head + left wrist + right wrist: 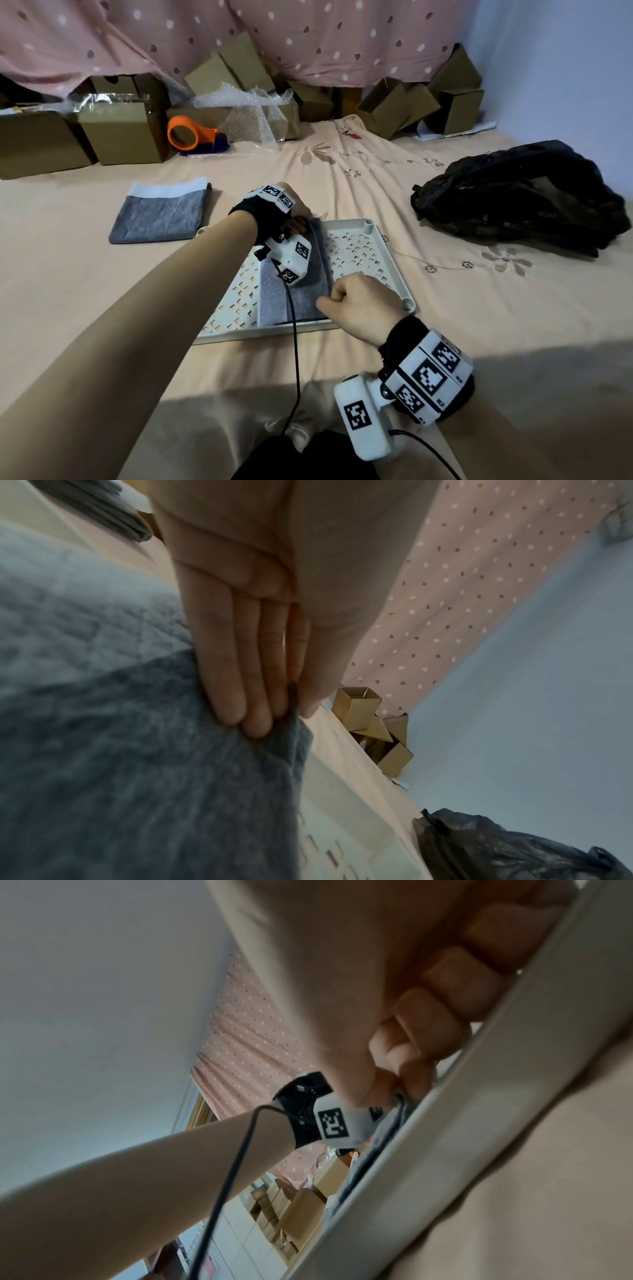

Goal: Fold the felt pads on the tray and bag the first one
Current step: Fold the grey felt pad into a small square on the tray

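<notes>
Left hand (297, 214) pinching the far edge of the grey felt pad (308, 301), fingers (236, 674) straight against thumb. Right hand (359, 305) curled, gripping its near edge. Beneath both, white tray (376, 253).

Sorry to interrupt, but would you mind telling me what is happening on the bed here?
A person is folding a grey felt pad on a white perforated tray. The left hand pinches the pad's far edge, and the right hand grips its near edge by the tray's rim. Another folded felt pad lies on the sheet left of the tray, not yet bagged. A black plastic bag sits to the right.
</notes>
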Action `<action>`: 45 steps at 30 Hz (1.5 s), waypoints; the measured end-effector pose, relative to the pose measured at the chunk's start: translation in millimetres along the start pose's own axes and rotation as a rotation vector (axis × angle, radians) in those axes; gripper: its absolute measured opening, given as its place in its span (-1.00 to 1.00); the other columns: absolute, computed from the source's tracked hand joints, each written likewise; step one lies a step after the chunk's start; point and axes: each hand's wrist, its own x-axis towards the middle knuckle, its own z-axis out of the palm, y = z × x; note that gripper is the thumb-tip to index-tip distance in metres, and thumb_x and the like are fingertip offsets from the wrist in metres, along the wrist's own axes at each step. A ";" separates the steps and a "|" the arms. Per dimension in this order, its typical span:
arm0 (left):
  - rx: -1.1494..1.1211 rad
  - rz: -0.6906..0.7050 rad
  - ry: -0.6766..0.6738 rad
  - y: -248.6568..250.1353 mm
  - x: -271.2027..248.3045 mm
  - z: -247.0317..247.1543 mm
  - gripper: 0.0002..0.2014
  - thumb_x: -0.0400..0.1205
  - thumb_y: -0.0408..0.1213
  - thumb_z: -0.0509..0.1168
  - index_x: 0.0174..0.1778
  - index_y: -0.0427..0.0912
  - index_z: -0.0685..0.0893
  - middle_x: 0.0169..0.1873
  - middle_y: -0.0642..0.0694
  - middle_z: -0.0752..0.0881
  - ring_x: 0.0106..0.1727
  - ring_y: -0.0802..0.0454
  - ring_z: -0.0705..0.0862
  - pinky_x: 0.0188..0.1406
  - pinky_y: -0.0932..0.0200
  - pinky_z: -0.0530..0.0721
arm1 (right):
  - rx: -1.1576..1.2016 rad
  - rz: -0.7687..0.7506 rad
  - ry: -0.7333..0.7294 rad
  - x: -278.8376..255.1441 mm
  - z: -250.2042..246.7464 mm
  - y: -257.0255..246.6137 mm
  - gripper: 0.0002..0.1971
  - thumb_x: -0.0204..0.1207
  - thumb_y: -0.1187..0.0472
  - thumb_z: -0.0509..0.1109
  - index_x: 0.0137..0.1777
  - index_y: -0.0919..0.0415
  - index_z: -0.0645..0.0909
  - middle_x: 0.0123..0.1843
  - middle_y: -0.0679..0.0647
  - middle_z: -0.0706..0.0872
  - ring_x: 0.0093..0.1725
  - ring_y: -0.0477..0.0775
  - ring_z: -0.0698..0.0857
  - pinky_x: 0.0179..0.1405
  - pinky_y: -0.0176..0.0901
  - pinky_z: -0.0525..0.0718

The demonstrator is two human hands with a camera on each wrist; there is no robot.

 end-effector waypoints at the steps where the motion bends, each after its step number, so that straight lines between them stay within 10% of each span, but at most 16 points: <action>1: -0.027 0.009 0.005 -0.3 -4.2 1.3 -0.85 0.47 -0.31 0.42 -0.31 -0.35 0.74 -0.45 -0.21 0.81 -0.28 -0.18 0.79 -0.02 -0.15 0.79 | -0.025 0.005 -0.014 0.9 0.5 0.1 -0.64 0.39 -0.02 0.31 -0.51 0.14 0.34 -0.49 0.00 0.47 -0.36 0.10 0.53 -0.34 -0.17 0.42; 8: -0.196 0.067 0.021 -3.4 -28.3 -15.4 -0.88 0.68 -0.42 0.15 0.02 -0.33 0.58 -0.30 -0.22 0.70 -0.44 -0.06 0.72 -0.57 0.21 0.75 | -0.042 0.055 -0.179 9.3 -10.5 0.3 -0.77 0.36 -0.02 0.35 -0.40 0.08 0.48 -0.39 -0.05 0.62 -0.28 0.05 0.62 -0.19 -0.12 0.60; 16: -0.165 -0.051 0.085 -13.8 -52.4 -45.2 -0.77 0.66 -0.56 0.10 -0.25 -0.42 0.60 -0.52 -0.29 0.71 -0.70 0.00 0.70 -0.58 0.17 0.74 | 0.936 0.181 -0.319 81.3 -49.5 -29.9 -0.76 0.64 0.33 0.12 -0.21 0.30 0.56 -0.39 0.17 0.64 -0.59 -0.06 0.67 -0.60 -0.34 0.64; 19: -0.152 -0.114 0.032 -14.2 -49.8 -31.8 -0.78 0.66 -0.53 0.13 -0.27 -0.39 0.62 -0.61 -0.24 0.76 -0.67 0.00 0.72 -0.30 0.10 0.75 | 1.284 0.314 -0.377 107.0 -41.5 -37.7 -0.76 0.63 0.35 0.07 -0.12 0.38 0.56 -0.42 0.23 0.76 -0.50 0.08 0.77 -0.44 -0.25 0.75; 22: -0.154 -0.136 -0.012 -21.0 -39.0 -20.6 -0.80 0.66 -0.43 0.21 -0.19 -0.43 0.68 0.00 -0.40 0.78 -0.58 0.04 0.76 -0.06 0.13 0.73 | 1.297 0.376 -0.323 119.5 -24.0 -40.5 -0.79 0.62 0.39 0.05 -0.16 0.40 0.49 -0.23 0.25 0.71 -0.25 0.14 0.73 -0.03 -0.19 0.73; 24: -0.240 -0.163 -0.016 -25.0 -37.2 -15.2 -0.77 0.67 -0.47 0.18 0.06 -0.56 0.65 0.21 -0.47 0.67 -0.45 -0.03 0.80 -0.29 0.19 0.78 | 1.282 0.390 -0.316 122.4 -12.9 -35.3 -0.77 0.63 0.44 0.00 0.00 0.45 0.50 0.00 0.31 0.65 0.14 0.21 0.67 0.31 -0.04 0.56; 26: -0.348 -0.191 -0.018 -30.1 -37.3 -11.0 -0.73 0.69 -0.52 0.09 0.23 -0.58 0.56 0.29 -0.48 0.61 -0.13 -0.17 0.83 -0.34 0.22 0.78 | 1.340 0.421 -0.295 122.0 -6.2 -29.0 -0.63 0.62 0.48 -0.07 0.34 0.50 0.41 0.31 0.40 0.58 0.42 0.25 0.54 0.36 0.00 0.50; 28: -0.416 -0.203 -0.032 -37.9 -35.8 -10.5 -0.70 0.71 -0.56 0.00 0.25 -0.59 0.55 0.35 -0.47 0.57 0.26 -0.32 0.68 0.11 0.11 0.73 | 1.363 0.448 -0.248 122.9 -4.4 -24.2 -0.58 0.63 0.48 -0.10 0.45 0.56 0.31 0.45 0.44 0.48 0.48 0.30 0.49 0.35 0.02 0.50; 31: -0.469 -0.204 -0.044 -44.1 -40.3 -12.5 -0.68 0.71 -0.60 -0.07 -0.13 -0.54 0.60 0.39 -0.52 0.50 0.24 -0.43 0.62 0.36 -0.05 0.53 | 1.336 0.450 -0.190 119.6 -6.9 -18.8 -0.57 0.63 0.51 -0.13 0.46 0.61 0.28 0.47 0.49 0.43 0.48 0.35 0.48 0.27 -0.06 0.58; 33: -0.474 -0.186 -0.008 -45.1 -43.8 -13.4 -0.71 0.71 -0.58 -0.02 -0.13 -0.57 0.61 0.21 -0.51 0.65 0.19 -0.37 0.69 0.21 -0.03 0.66 | 1.336 0.452 -0.176 114.9 -11.1 -12.8 -0.59 0.62 0.53 -0.11 0.41 0.61 0.34 0.43 0.50 0.46 0.41 0.38 0.53 -0.20 -0.24 0.76; 36: -0.494 -0.133 0.118 -43.3 -47.9 -17.7 -0.72 0.67 -0.56 0.11 -0.35 -0.47 0.57 -0.56 -0.31 0.75 -0.60 -0.06 0.76 -0.48 0.12 0.77 | 1.277 0.470 -0.174 105.7 -23.1 -5.1 -0.77 0.60 0.50 0.01 -0.06 0.51 0.52 0.00 0.40 0.63 -0.20 0.26 0.76 -0.53 -0.20 0.73; 41: -0.517 -0.155 0.014 -41.2 -72.2 -7.4 -0.71 0.66 -0.61 0.01 -0.29 -0.43 0.58 -0.64 -0.25 0.70 -0.67 -0.07 0.71 -0.55 0.15 0.74 | 1.246 0.447 -0.354 83.6 -20.4 -20.9 -0.78 0.61 0.47 0.02 -0.08 0.48 0.51 -0.14 0.37 0.64 -0.12 0.29 0.69 -0.43 -0.10 0.77; 45: -0.400 -0.237 -0.006 -51.0 -84.5 6.0 -0.71 0.68 -0.52 0.04 -0.32 -0.42 0.56 -0.41 -0.28 0.67 -0.44 -0.10 0.68 -0.28 0.16 0.63 | 1.178 0.503 -0.393 71.9 -7.0 -25.5 -0.61 0.60 0.47 -0.09 0.35 0.55 0.39 0.29 0.53 0.57 0.41 0.40 0.54 0.26 0.08 0.59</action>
